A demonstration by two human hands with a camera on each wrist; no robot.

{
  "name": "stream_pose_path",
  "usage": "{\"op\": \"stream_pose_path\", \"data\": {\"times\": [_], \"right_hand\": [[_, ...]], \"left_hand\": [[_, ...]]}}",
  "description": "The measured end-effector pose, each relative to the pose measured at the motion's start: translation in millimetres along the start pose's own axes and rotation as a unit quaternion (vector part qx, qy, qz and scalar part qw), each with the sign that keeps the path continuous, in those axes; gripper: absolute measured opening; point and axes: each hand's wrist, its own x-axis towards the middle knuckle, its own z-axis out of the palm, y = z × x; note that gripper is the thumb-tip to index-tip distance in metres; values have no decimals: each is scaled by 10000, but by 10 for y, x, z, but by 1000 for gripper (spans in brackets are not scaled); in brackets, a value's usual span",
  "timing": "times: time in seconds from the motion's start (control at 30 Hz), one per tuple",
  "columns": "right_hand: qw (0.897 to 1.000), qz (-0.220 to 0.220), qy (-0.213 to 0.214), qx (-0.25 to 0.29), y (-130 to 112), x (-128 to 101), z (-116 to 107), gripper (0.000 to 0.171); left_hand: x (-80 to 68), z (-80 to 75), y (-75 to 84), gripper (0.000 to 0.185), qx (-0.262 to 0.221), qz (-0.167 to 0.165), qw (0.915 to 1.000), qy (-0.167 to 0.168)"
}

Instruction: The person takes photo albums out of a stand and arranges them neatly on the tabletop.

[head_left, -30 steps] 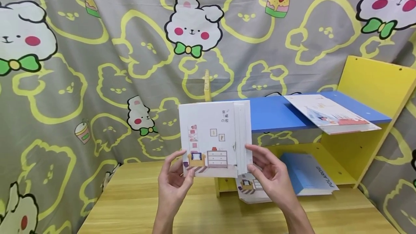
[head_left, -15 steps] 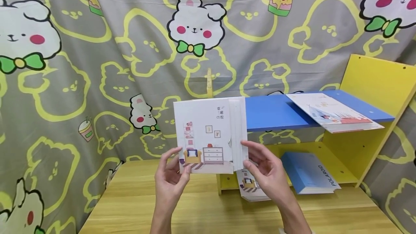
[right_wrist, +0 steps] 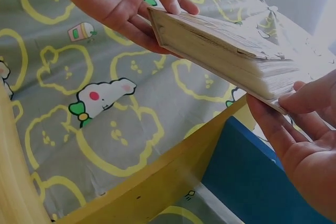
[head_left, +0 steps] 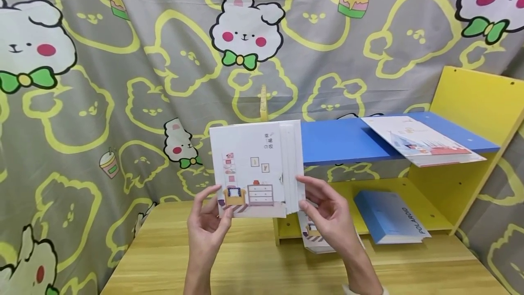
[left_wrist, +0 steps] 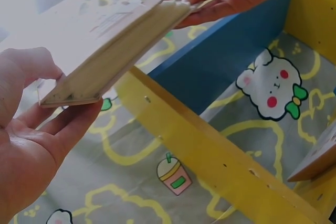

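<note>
A white photo album (head_left: 241, 172), its cover printed with an armchair and a chest of drawers, is held up in front of the shelf. My left hand (head_left: 206, 224) pinches its lower left side, thumb on the cover and fingers behind. At the right side, my right hand (head_left: 329, 215) pinches the protruding back cover and page edges. The right wrist view shows the right thumb on top of the album's (right_wrist: 226, 56) back cover, fingers beneath, and the page edges fanned in steps. In the left wrist view, the left hand (left_wrist: 37, 135) grips the album's (left_wrist: 105, 51) spine end.
Behind stands a yellow shelf unit with a blue board (head_left: 340, 142). A white illustrated album (head_left: 417, 140) overhangs that board's front edge. Below lie a blue POLAROID album (head_left: 390, 217) and another white illustrated album (head_left: 317, 236), partly hidden by my right hand. The wooden table (head_left: 159, 249) spreads beneath.
Both hands have carried the album left and slightly up, uncovering more of the blue board. Their hold on it looks the same. The albums on the shelf unit have stayed put.
</note>
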Motion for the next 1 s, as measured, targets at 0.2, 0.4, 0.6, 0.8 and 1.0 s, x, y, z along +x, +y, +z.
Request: {"op": "stream_pose_path", "data": {"times": [0.2,0.4,0.6,0.8,1.0], "right_hand": [[9999,-81,42,92,24,20,66,51],[9998,-162,65,109,52,53,125,52],[9997,-162,82,169,88,70,184,52],[9997,-106,119,159,139,87,258,52],[9994,-160,210,218,201,101,346,50]], "left_hand": [[4,-47,14,58,-26,113,9999,34],[14,-95,32,57,175,-23,9997,179],[14,-136,36,56,222,-22,9994,267],[16,-189,31,56,122,90,9992,377],[16,-243,59,55,316,-165,9970,689]]}}
